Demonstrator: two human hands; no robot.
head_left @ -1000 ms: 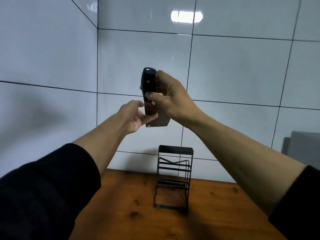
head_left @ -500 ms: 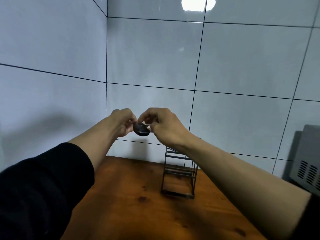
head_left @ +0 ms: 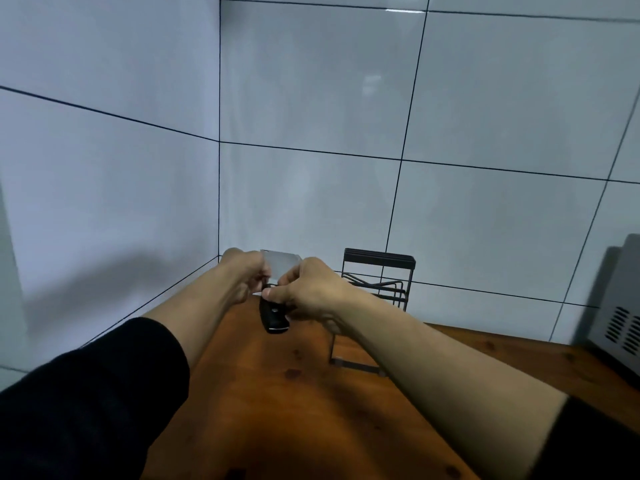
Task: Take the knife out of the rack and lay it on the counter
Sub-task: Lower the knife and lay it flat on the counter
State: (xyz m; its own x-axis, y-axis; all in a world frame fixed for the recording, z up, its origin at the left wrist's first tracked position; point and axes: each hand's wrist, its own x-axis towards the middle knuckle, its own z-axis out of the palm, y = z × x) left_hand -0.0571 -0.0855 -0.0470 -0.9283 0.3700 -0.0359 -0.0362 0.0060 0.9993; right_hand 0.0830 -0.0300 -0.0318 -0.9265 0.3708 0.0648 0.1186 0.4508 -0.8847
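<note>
Tiled wall (head_left: 485,98): white, glossy, dark grout lines, two faces meeting in a corner behind the work area. Counter (head_left: 277,410): brown wood, knotted, its far edge running along the wall and its far left corner tucked into the tile corner. Appliance (head_left: 620,317): grey, vented side, at the counter's right edge, only partly in frame. Rack (head_left: 379,261): black wire frame with a slotted top, upright near the counter's far edge, just right of the hands; no blade shows in it. Right hand (head_left: 311,289): closed around the knife where handle meets blade, thumb across the top. Left hand (head_left: 244,275): fingers curled against the blade's left side, steadying it; how firmly it grips cannot be told. Knife (head_left: 275,317): cleaver type, black handle pointing toward the viewer, broad pale blade (head_left: 280,263) pointing away toward the wall, held low over the counter's far left area, beside the rack and clear of it; whether it touches the wood cannot be told. Change noted: a second ago the knife was held high above the rack, handle up; it has since come down and been turned roughly level. Assessment: removal appears done; only setting down and letting go seem to remain.
</note>
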